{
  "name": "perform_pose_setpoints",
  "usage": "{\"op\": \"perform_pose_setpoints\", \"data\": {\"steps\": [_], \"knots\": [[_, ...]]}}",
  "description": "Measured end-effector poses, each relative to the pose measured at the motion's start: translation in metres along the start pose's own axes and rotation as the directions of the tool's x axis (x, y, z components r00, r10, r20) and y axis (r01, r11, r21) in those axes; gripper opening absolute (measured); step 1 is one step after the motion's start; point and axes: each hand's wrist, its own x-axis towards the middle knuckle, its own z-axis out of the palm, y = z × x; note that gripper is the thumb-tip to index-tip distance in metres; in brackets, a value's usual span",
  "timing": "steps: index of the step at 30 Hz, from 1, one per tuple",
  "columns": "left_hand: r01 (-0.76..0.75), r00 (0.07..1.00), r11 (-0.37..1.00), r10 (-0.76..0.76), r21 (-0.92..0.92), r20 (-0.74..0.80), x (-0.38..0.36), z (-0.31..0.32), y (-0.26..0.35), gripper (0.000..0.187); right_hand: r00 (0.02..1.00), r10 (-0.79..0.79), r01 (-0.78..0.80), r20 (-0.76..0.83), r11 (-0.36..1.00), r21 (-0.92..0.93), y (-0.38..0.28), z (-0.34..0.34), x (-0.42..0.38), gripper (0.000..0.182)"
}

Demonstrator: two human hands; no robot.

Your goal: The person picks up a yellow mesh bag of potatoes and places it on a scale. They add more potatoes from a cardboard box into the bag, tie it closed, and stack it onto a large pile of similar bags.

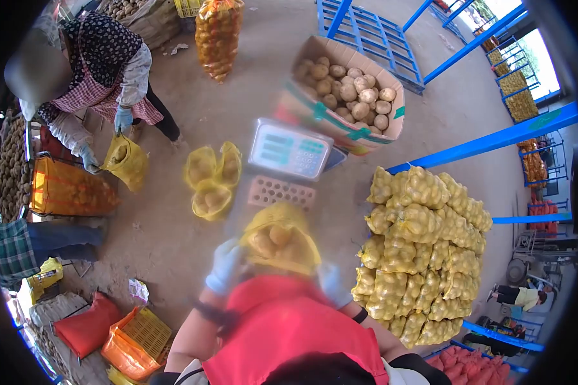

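Observation:
A yellow mesh bag (pixel 280 240) with potatoes inside stands open at the top, just in front of my body. My left hand (pixel 224 266), in a pale glove, is closed on the bag's left rim. On the other side my right hand (pixel 333 284), also gloved, is blurred beside the bag's right edge, and its fingers cannot be made out. Beyond the bag lie a pink block with holes (pixel 282 193) and a scale with a keypad (pixel 290 149). Behind the scale is a cardboard box (pixel 392 96) of potatoes.
Three filled yellow bags (pixel 210 197) stand on the floor to the left. A co-worker (pixel 103 58) holds another yellow bag (pixel 127 163). Stacked potato bags (pixel 424 250) rise at right beside a blue beam (pixel 494 138). An orange-wrapped crate (pixel 131 343) sits lower left.

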Motion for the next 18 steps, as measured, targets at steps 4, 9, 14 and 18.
{"op": "perform_pose_setpoints", "data": {"steps": [4,9,14,18], "knots": [[0.299,0.950,0.905,-0.312,-0.303,0.006,0.018,0.015,0.029,0.010,0.998,-0.051,0.049,-0.044,0.998,-0.046,0.032,0.003,0.011,0.017],[0.432,0.902,0.855,-0.412,-0.286,0.132,0.021,-0.008,0.038,0.016,0.997,-0.070,0.073,0.023,0.961,-0.266,0.017,0.004,0.023,0.021],[0.451,0.883,0.861,-0.393,-0.234,0.255,0.019,-0.021,0.041,0.023,0.945,-0.285,0.142,-0.163,0.802,-0.581,-0.089,0.012,0.009,0.036],[0.451,0.878,0.886,-0.420,-0.108,0.228,0.025,-0.020,0.037,0.023,0.896,-0.406,0.436,0.179,0.724,-0.535,-0.125,0.035,0.042,0.039]]}}
